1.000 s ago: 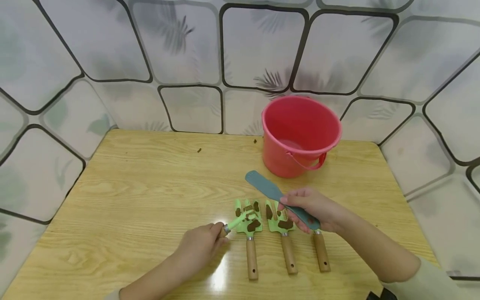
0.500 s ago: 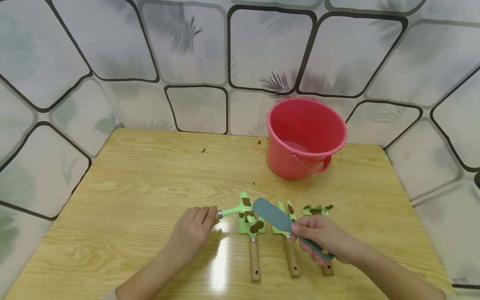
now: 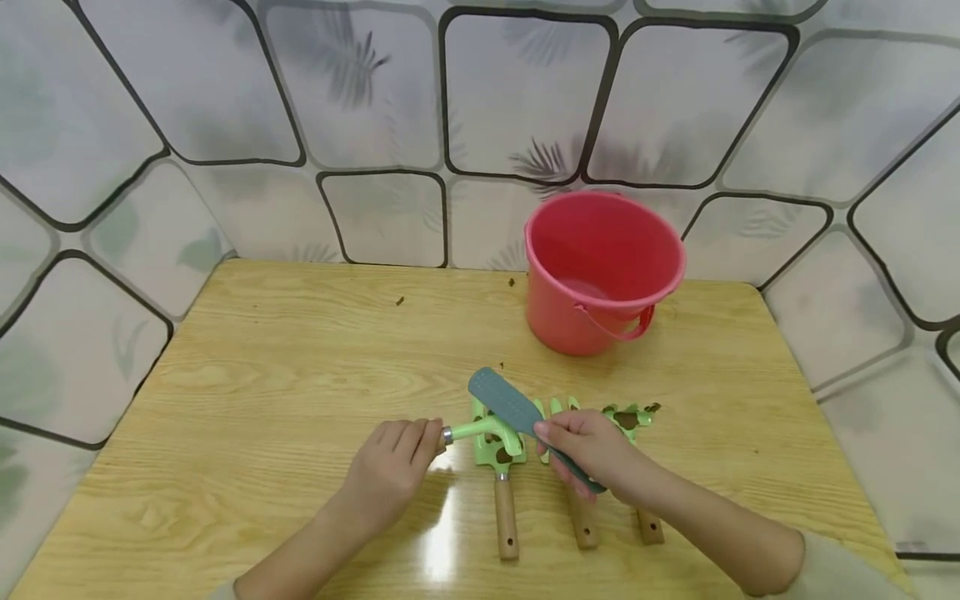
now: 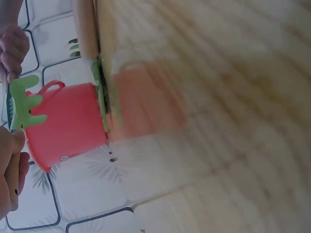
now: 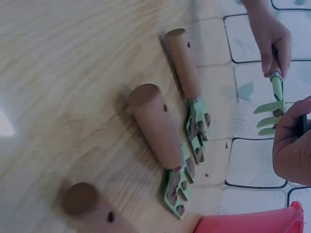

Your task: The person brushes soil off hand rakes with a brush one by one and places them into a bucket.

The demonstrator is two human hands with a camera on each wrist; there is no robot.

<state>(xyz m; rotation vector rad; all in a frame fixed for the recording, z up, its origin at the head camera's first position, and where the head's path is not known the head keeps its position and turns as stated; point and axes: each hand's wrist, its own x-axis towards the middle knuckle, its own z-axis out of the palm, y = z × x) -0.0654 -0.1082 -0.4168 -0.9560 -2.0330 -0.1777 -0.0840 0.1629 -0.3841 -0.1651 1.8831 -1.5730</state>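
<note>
"What was held?"
"Left hand [image 3: 393, 460] gripped the green rake [image 3: 489, 426], right hand [image 3: 594, 447] the blue spatula [image 3: 504, 401], its blade by the rake's head, lower centre frame."
"Best technique?"
"Rake steady, blade flat, strokes toward the tines seemed safest."

Even light leaves 1 glare streak [image 3: 438, 535] on the table [image 3: 300, 358], while 2 wrist views look dimmer.

Blue spatula [image 3: 507, 402]: now overlapping the green rake [image 3: 483, 427] in the head view.
Right hand [image 3: 588, 450]: moving leftward, uncovering the rightmost tool [image 3: 627, 418].
Left hand [image 3: 392, 463]: levelling the rake's neck.
</note>
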